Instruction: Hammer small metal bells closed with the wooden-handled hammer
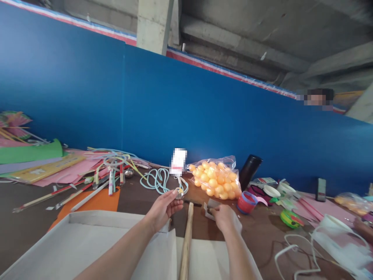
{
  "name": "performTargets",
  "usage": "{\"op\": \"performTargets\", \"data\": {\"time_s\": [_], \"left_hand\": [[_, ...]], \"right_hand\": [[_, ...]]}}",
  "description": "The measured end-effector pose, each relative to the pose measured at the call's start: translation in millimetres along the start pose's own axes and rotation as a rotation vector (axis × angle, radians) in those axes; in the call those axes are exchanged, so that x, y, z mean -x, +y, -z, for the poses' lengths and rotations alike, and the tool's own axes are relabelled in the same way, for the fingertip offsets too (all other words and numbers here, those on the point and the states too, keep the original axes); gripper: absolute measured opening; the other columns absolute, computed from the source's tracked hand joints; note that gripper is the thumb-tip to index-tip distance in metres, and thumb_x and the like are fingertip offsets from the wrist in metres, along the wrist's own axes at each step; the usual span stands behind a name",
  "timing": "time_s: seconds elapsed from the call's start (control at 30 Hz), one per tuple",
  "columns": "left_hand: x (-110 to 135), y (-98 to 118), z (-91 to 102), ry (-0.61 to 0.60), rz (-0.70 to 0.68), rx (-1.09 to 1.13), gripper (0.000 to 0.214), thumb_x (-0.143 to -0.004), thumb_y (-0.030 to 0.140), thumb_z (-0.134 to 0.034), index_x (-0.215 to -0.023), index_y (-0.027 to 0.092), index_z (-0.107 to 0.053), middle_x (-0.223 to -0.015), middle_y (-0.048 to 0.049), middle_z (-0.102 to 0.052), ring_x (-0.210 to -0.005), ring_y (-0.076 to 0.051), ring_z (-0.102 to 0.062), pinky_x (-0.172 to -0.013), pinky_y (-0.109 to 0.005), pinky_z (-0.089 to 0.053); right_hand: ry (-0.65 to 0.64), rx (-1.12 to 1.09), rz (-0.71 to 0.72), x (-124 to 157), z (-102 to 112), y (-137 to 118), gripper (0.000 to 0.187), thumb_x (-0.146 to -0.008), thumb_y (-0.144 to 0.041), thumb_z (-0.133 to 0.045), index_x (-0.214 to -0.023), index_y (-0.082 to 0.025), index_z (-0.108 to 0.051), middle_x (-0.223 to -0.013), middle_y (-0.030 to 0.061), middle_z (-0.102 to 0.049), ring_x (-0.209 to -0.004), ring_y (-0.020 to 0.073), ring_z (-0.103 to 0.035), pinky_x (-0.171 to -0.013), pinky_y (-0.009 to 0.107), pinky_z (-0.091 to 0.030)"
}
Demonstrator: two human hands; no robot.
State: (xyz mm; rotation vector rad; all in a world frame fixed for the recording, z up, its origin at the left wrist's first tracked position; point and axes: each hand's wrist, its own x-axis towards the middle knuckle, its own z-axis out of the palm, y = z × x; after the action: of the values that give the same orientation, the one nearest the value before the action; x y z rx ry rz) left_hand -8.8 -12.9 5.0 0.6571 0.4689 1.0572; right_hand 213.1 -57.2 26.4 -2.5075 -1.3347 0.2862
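My left hand (165,207) pinches a small shiny round metal piece (179,193) between thumb and fingers, just above the table. My right hand (226,217) has its fingers bent into a small open grey-white box (208,209); whatever they grip there is hidden. Between my forearms lies a wooden stick (187,241), pointing away from me. Beneath my left forearm is a large shallow white box (96,241). Beyond my left hand a coiled light-blue cord (155,181) leads to a white badge (178,161), which is blurred.
A clear bag of orange balls (214,179) sits against the blue partition (186,109). A black bottle (250,171) and a red-and-blue cup (247,202) stand right of it. Coloured paper and sticks (87,171) crowd the left. White cable (300,249) lies at right, near another person's hand (364,227).
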Motion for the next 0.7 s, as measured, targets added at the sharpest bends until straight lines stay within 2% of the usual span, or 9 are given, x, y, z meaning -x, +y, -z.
{"op": "performTargets", "data": {"time_s": [0.17,0.3,0.43,0.7], "left_hand": [[-0.4,-1.0,1.0,-0.002,-0.005,-0.004,0.023,-0.073,0.027,-0.063,-0.091,0.012,-0.06,-0.083,-0.0066,-0.064,-0.07,-0.012,-0.062,-0.068,-0.024,-0.053],[0.8,-0.3,0.0,-0.002,-0.005,0.003,0.021,-0.073,0.027,-0.063,-0.088,0.013,-0.06,-0.082,-0.0067,-0.064,-0.07,-0.012,-0.063,-0.067,-0.025,-0.053],[1.0,0.1,-0.9,-0.009,-0.006,0.009,0.021,-0.073,0.027,-0.063,-0.088,0.012,-0.06,-0.08,-0.0064,-0.064,-0.07,-0.012,-0.063,-0.067,-0.025,-0.053],[-0.6,-0.5,-0.2,-0.007,0.001,0.005,0.022,-0.072,0.028,-0.064,-0.087,0.012,-0.061,-0.079,-0.0058,-0.062,-0.069,-0.011,-0.061,-0.065,-0.024,-0.053]], "right_hand": [[-0.014,0.012,0.01,-3.0,-3.2,-3.2,0.025,-0.069,-0.045,-0.051,-0.068,-0.03,-0.07,-0.079,0.0052,-0.07,-0.078,0.0262,-0.063,-0.057,0.031,-0.041],[-0.016,0.018,0.008,-2.8,-4.9,-4.5,0.022,-0.07,-0.039,-0.05,-0.069,-0.028,-0.07,-0.081,0.0049,-0.07,-0.077,0.024,-0.063,-0.057,0.029,-0.041],[0.001,0.02,0.008,-3.7,-5.7,-2.5,0.024,-0.072,-0.037,-0.047,-0.074,-0.028,-0.069,-0.085,0.006,-0.07,-0.079,0.0259,-0.063,-0.058,0.031,-0.042],[-0.006,-0.005,0.045,-4.2,-5.8,1.1,0.025,-0.072,-0.045,-0.049,-0.078,-0.033,-0.07,-0.083,0.0022,-0.07,-0.078,0.0237,-0.063,-0.057,0.029,-0.041]]}}
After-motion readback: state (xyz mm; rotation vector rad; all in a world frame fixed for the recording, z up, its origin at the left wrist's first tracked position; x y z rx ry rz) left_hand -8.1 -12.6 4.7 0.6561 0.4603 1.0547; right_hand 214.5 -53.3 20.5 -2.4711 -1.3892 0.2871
